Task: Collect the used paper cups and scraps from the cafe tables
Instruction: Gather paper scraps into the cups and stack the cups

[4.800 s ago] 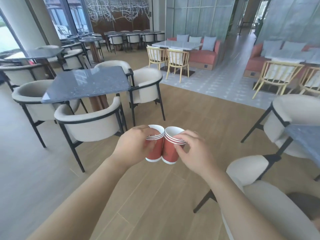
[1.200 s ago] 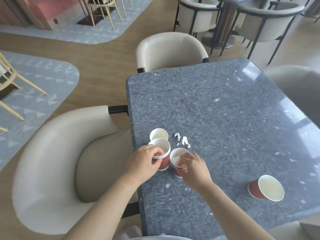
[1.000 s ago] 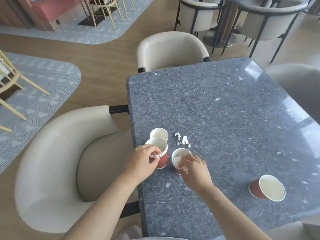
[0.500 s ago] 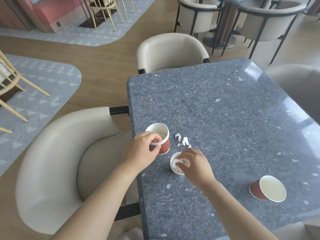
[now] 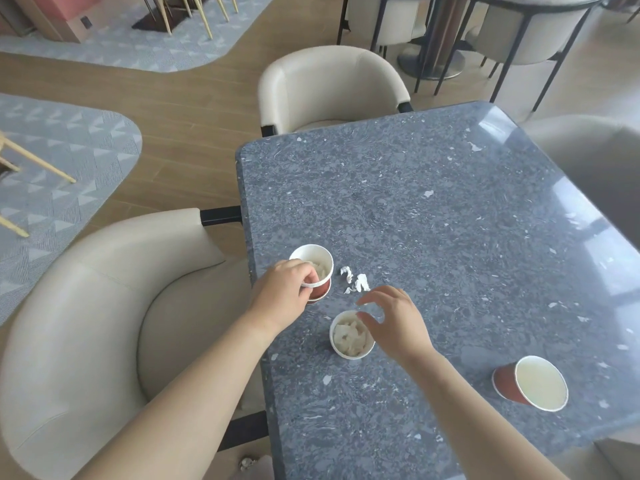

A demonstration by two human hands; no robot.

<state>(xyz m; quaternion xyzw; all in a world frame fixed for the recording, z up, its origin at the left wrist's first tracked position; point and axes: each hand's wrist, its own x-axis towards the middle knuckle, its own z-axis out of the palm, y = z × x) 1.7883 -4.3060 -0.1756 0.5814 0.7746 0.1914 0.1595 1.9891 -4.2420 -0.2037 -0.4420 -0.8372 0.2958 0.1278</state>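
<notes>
The loose scraps (image 5: pixel 355 282) lie in a small white cluster on the table (image 5: pixel 450 202), just beyond the right hand (image 5: pixel 394 320) and just beside the nested cups (image 5: pixel 313 271). They look like torn tissue or paper: almost weightless, soft, and likely to slide or scatter if swept. A fingertip pinch from above, gathering them together first, seems the safest hold.

Nearer the person, the scrap-filled cup (image 5: pixel 351 336) stands upright with crumpled white paper inside. It is light and thin-walled, so it would crush under a hard squeeze. The stiff rolled rim or a gentle wrap round the wall is where to take it.

The right hand hovers over that cup's far edge with its fingers spread and loosely curved, holding nothing. The left hand (image 5: pixel 284 292) pinches the rim of the nested cups, fingers curled over the lip, with red wall showing below. More white paper sits inside the top cup.

1 lone cup (image 5: pixel 530 382), red outside and white inside, sits well apart near the table's right side. A cream chair (image 5: pixel 104 306) curves round the table's left edge.

The next step is probably dropping the loose scraps into a cup.
</notes>
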